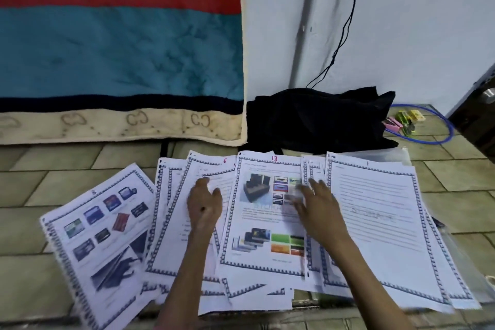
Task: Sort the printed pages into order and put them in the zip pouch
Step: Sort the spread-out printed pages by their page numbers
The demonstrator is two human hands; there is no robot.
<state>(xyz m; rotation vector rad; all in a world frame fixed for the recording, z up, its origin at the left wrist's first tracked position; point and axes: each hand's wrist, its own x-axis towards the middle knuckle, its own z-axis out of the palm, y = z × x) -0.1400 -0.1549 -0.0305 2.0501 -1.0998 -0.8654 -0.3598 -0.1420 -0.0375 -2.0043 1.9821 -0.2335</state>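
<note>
The left hand (205, 202) lies palm down with its fingers loosely spread and flat on the sheet marked 6 (211, 169); it presses on the paper and grips nothing. The right hand (317, 206) is likewise open and flat, fingers extended toward the far side, resting across the seam where the sheet marked 13 (263, 222) meets the narrow strips of the sheets tucked under its right edge; whether a fingertip has caught a page edge cannot be told, as the hand is blurred. The printed pages are fanned face up across the tiled floor (32, 262), overlapping, their long axes running roughly away from the person, with the handwritten numbers at the far edges. The sheet marked 1 (380, 220) lies immediately to the right of the right hand, on top of the right end of the fan; that hand is plainly the nearer one for it. A picture page (101, 244) lies tilted at the left end, nearer the left hand. The zip pouch (396, 154) appears to be the clear plastic showing beyond and beneath the right-hand sheets, so it lies on the right side and is mostly covered. Sorting is judged still in progress; no page is in the pouch.
</note>
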